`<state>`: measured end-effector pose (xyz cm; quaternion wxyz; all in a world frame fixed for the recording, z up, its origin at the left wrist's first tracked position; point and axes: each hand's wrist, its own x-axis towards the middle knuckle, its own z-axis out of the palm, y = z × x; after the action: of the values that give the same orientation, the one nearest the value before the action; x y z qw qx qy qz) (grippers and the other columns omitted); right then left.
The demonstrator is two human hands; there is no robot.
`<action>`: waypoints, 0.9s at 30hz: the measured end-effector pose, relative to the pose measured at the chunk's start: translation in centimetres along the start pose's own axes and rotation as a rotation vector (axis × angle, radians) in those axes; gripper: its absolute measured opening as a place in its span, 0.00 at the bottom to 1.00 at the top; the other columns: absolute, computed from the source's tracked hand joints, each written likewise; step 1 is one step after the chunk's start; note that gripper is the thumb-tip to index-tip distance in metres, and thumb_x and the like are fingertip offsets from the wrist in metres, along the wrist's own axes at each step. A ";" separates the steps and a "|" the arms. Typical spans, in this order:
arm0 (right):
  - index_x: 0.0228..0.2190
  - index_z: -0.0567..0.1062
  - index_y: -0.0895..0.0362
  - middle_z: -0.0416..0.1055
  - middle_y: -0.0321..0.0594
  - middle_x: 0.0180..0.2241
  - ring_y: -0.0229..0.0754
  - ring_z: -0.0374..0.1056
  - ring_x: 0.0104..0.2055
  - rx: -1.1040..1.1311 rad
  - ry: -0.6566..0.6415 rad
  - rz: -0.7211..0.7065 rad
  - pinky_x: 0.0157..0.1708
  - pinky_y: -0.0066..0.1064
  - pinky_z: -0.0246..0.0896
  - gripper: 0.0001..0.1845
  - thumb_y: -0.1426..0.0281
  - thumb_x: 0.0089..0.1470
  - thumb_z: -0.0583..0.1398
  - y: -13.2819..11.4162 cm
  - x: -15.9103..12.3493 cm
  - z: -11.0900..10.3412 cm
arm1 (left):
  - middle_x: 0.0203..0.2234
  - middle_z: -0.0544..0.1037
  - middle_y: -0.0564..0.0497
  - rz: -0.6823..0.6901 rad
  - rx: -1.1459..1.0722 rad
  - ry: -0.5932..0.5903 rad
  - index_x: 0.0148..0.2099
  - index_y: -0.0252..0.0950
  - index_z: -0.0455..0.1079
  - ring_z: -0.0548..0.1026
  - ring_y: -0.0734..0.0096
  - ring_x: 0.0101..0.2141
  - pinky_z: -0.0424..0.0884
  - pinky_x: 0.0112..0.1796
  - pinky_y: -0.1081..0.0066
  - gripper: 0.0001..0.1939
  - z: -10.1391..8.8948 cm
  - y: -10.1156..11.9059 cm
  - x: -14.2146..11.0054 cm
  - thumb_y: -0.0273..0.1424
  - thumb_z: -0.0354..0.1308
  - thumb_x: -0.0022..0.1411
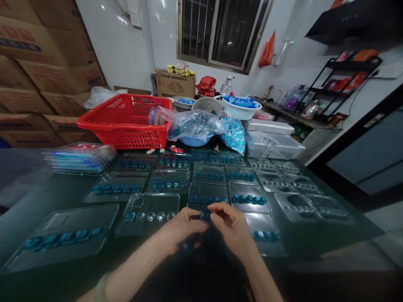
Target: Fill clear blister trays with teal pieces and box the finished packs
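My left hand (181,228) is closed on a small dark teal, gem-like piece (205,215) between thumb and forefinger. More dark blue-teal pieces (188,245) show blurred below its palm. At the same piece, the fingers of my right hand (232,224) are pinched against its right side. Just left of my hands lies a clear plastic tray (135,228) with one teal piece (129,216) in its leftmost hollow; the other hollows look clear. Behind my hands, another tray (248,188) carries a row of teal pieces (249,199).
Several clear trays cover the dark green table (132,262), many with teal rows. A stack of packed trays (80,158) stands left. At the back are a red basket (132,136), a bagged blue basin (197,140), a white basin (241,111) and clear trays stacked high (272,144).
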<state>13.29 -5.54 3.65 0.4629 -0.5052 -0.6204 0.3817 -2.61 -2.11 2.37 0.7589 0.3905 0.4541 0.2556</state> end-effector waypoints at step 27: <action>0.39 0.73 0.56 0.68 0.33 0.25 0.30 0.61 0.22 0.444 0.167 0.282 0.20 0.22 0.57 0.14 0.64 0.49 0.61 1.8 1.0 3.0 | 0.23 0.73 0.46 0.029 -0.323 0.083 0.33 0.31 0.71 0.70 0.72 0.21 0.66 0.19 0.76 0.14 -1.3 0.4 -0.3 0.34 0.67 0.45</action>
<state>10.88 -4.17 1.28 0.5542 -0.5022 -0.4048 0.5261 -3.96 -1.61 2.49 0.7887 0.2588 0.4324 0.3521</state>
